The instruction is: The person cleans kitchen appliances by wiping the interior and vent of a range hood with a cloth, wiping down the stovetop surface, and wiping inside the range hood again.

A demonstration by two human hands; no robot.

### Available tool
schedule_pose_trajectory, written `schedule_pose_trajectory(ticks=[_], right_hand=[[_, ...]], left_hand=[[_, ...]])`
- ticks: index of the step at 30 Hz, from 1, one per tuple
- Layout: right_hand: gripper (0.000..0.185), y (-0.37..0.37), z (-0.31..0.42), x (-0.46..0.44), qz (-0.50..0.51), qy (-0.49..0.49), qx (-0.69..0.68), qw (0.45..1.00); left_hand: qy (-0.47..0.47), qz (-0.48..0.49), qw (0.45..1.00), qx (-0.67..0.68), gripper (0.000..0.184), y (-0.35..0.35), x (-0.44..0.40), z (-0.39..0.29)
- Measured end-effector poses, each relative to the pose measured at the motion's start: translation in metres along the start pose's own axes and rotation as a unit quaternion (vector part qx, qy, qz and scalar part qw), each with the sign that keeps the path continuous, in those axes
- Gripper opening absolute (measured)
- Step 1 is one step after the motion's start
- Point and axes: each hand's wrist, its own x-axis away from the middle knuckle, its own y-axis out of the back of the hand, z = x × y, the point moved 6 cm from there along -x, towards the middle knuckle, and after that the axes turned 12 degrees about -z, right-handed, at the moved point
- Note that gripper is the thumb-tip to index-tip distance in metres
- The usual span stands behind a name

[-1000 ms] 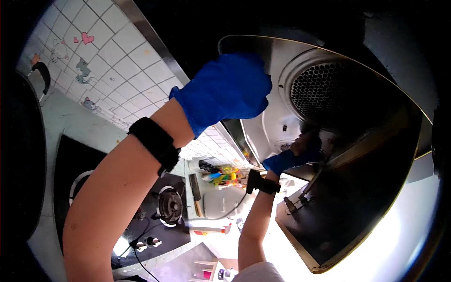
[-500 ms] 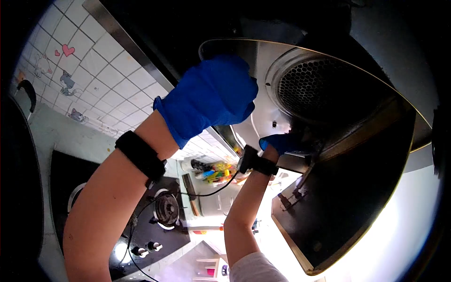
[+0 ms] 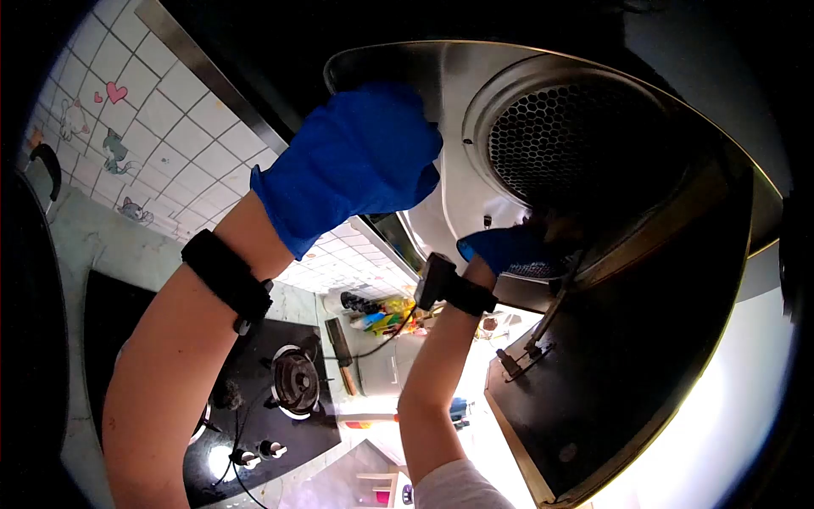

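The gloved left hand (image 3: 360,157) is by the hood (image 3: 458,102), right hand (image 3: 519,248) inside.

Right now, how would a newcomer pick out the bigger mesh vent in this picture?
Find the metal hood at upper right. Inside it, right of the blue-gloved left hand, is a round, dark honeycomb mesh. It appears far larger than the second mesh, which shows just below the right hand.

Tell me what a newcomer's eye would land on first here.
Probably the blue-gloved left hand, large, above and left of centre. Then the round honeycomb grille inside the hood, upper right, with the right hand, also gloved, partly in shadow just below it in the picture.
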Motion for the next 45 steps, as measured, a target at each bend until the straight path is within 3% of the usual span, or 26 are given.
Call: schedule_pose_trajectory(ticks=[3,4,7,8,11,12,14,16,19,22,24,27,28,35,38,45], right_hand=[[0.047,-0.041,0.052,0.093,-0.015,0.107,-0.102,0.989],[0.048,-0.042,0.058,0.110,-0.004,0.165,-0.079,0.983],[0.048,-0.043,0.044,0.115,0.128,0.238,-0.075,0.960],[0.049,-0.036,0.038,0.111,0.123,0.215,-0.035,0.968],[0.051,-0.010,0.032,0.075,0.113,0.215,-0.085,0.966],[0.054,0.005,0.016,0.028,0.188,0.061,-0.107,0.974],[0.057,-0.009,0.021,0.031,0.257,-0.092,-0.121,0.955],[0.056,-0.032,0.038,0.058,0.106,0.038,-0.086,0.990],[0.055,-0.045,0.053,0.110,-0.054,0.164,-0.050,0.984],[0.036,-0.049,0.046,0.113,0.099,0.298,-0.009,0.949],[0.028,-0.035,0.041,0.109,0.119,0.335,-0.035,0.934],[0.057,0.000,0.041,0.072,0.058,0.191,-0.176,0.964],[0.060,-0.009,0.048,0.064,0.064,0.205,-0.146,0.966],[0.047,-0.076,0.112,0.082,0.057,0.312,-0.136,0.939],[0.056,-0.061,0.069,0.103,0.129,0.265,-0.084,0.952],[0.049,-0.017,0.059,0.051,0.067,0.154,-0.169,0.971]], left_hand=[[0.009,0.012,1.000,0.009,0.013,-0.001,-0.001,-0.002],[0.010,0.014,1.000,0.007,0.013,-0.001,0.001,-0.002],[-0.009,-0.023,1.000,-0.011,0.015,0.003,0.001,-0.003],[-0.014,-0.023,1.000,-0.002,0.015,0.004,0.001,-0.004],[-0.010,-0.012,1.000,0.002,0.016,0.005,0.003,0.001],[0.001,-0.006,1.000,0.009,0.016,0.003,0.004,0.002],[0.017,0.015,1.000,0.014,0.017,-0.001,0.004,0.003],[0.029,0.033,0.999,0.019,0.017,-0.003,0.003,0.005],[0.013,-0.024,0.999,0.025,0.016,0.007,0.004,0.004],[0.018,0.005,0.999,0.041,0.014,0.004,-0.001,0.000],[0.007,0.033,0.999,-0.001,0.011,0.002,-0.001,-0.003],[-0.018,-0.014,1.000,-0.017,0.010,0.001,0.000,-0.003],[-0.019,-0.014,1.000,-0.017,0.010,0.001,-0.001,-0.003],[-0.009,0.011,1.000,0.004,0.012,0.002,-0.004,0.000],[-0.001,0.002,1.000,0.022,0.012,0.003,-0.001,-0.001],[0.002,0.003,1.000,0.009,0.011,-0.001,0.001,-0.001]])
